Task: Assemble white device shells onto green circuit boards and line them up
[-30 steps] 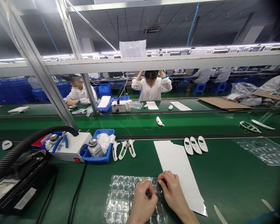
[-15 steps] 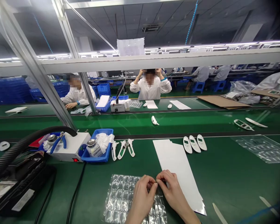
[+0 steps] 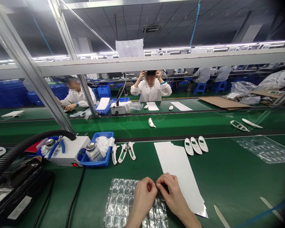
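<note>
Over a clear plastic blister tray [image 3: 118, 202] my left hand [image 3: 144, 196] and my right hand [image 3: 172, 193] meet fingertip to fingertip. Both are closed in a pinch. Whatever sits between the fingertips is too small to make out. White paper sheets [image 3: 180, 171] lie beside and partly under my right hand. Beyond the sheets rest several white oval shell halves [image 3: 196, 145]. Left of the sheets are white shell halves [image 3: 123, 153] with green circuit boards inside.
A blue bin [image 3: 97, 162] holds a metal-topped bottle and white cloths. Left of it stand a white box [image 3: 68, 152] with blue-handled pliers and a black hose [image 3: 26, 144]. White parts lie on the green conveyor [image 3: 123, 125]. A co-worker [image 3: 152, 88] sits opposite with raised hands.
My two hands stay together in the pinch, with slight finger movement. The camera view has shifted a little. The white parts on the conveyor have moved slightly left.
</note>
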`<action>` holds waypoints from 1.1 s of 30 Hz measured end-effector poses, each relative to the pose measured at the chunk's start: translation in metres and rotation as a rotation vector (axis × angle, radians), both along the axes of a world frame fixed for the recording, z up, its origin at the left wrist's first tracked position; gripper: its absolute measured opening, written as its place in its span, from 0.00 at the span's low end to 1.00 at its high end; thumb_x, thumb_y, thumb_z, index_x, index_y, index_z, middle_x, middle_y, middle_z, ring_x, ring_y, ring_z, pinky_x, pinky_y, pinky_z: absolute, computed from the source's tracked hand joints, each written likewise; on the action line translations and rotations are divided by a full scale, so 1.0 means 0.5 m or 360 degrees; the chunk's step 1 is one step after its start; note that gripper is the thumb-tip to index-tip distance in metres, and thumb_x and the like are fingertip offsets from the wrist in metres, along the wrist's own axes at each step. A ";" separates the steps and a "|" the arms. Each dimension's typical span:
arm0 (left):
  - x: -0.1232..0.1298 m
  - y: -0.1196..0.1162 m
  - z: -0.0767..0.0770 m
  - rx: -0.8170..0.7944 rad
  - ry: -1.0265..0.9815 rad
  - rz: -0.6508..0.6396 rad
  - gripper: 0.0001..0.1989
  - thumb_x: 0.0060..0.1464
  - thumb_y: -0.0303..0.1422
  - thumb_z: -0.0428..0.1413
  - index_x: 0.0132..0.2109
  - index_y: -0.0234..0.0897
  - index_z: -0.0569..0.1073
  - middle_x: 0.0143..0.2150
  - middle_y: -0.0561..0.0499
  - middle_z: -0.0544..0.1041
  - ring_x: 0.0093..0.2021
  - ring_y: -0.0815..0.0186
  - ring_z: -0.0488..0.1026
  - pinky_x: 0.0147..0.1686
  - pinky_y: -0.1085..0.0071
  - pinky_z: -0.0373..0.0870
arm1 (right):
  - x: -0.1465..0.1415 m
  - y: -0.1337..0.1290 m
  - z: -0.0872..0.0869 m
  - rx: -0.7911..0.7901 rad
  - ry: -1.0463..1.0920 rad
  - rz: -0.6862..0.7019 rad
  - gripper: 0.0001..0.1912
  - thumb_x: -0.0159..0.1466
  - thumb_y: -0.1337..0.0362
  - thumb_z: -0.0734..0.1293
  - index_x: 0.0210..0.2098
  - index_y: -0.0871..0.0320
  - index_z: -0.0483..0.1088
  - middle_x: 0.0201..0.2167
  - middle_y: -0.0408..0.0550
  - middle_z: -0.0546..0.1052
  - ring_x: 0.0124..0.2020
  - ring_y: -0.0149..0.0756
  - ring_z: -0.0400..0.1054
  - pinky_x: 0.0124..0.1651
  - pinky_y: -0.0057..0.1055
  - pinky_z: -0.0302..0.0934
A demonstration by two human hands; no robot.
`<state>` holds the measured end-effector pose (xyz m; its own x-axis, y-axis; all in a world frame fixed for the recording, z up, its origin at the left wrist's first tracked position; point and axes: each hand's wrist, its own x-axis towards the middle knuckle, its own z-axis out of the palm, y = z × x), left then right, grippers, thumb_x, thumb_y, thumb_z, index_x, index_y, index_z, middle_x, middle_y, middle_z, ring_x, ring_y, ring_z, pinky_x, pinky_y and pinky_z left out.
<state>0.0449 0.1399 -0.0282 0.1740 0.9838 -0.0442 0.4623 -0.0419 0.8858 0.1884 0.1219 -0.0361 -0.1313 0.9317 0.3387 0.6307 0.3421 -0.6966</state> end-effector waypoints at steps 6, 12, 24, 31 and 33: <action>-0.010 -0.008 -0.003 0.0019 -0.0103 0.0001 0.07 0.49 0.26 0.47 0.25 0.38 0.64 0.21 0.57 0.64 0.24 0.69 0.63 0.26 0.73 0.56 | 0.015 0.004 -0.012 -0.0062 -0.0119 -0.0167 0.08 0.66 0.71 0.58 0.30 0.55 0.62 0.30 0.43 0.69 0.35 0.39 0.64 0.42 0.41 0.55; -0.028 -0.027 0.003 0.0198 -0.0194 -0.0077 0.08 0.54 0.26 0.45 0.28 0.39 0.62 0.30 0.53 0.66 0.33 0.66 0.66 0.35 0.70 0.62 | 0.027 -0.008 0.009 -0.0029 -0.0242 0.0112 0.12 0.66 0.75 0.56 0.40 0.53 0.66 0.40 0.47 0.70 0.43 0.41 0.64 0.44 0.39 0.57; -0.089 -0.086 -0.042 0.0920 -0.0242 -0.0164 0.11 0.62 0.30 0.44 0.32 0.39 0.66 0.32 0.49 0.67 0.33 0.66 0.67 0.35 0.70 0.66 | 0.016 0.003 0.008 -0.0088 -0.0314 0.0077 0.10 0.69 0.71 0.56 0.32 0.55 0.62 0.35 0.45 0.69 0.38 0.38 0.64 0.42 0.38 0.57; -0.107 -0.113 -0.075 0.0764 0.0006 -0.0163 0.12 0.62 0.31 0.44 0.45 0.42 0.71 0.49 0.42 0.73 0.49 0.61 0.72 0.48 0.66 0.70 | 0.018 -0.004 0.025 -0.0051 -0.0494 0.0238 0.10 0.65 0.75 0.58 0.36 0.54 0.65 0.40 0.47 0.68 0.40 0.40 0.63 0.40 0.39 0.56; -0.102 -0.105 -0.071 0.0683 0.0160 -0.0108 0.20 0.61 0.26 0.42 0.56 0.45 0.67 0.57 0.41 0.69 0.55 0.58 0.69 0.51 0.62 0.70 | 0.018 -0.002 0.034 -0.0040 -0.0530 0.0271 0.10 0.65 0.74 0.59 0.33 0.54 0.66 0.39 0.47 0.69 0.41 0.41 0.63 0.40 0.39 0.57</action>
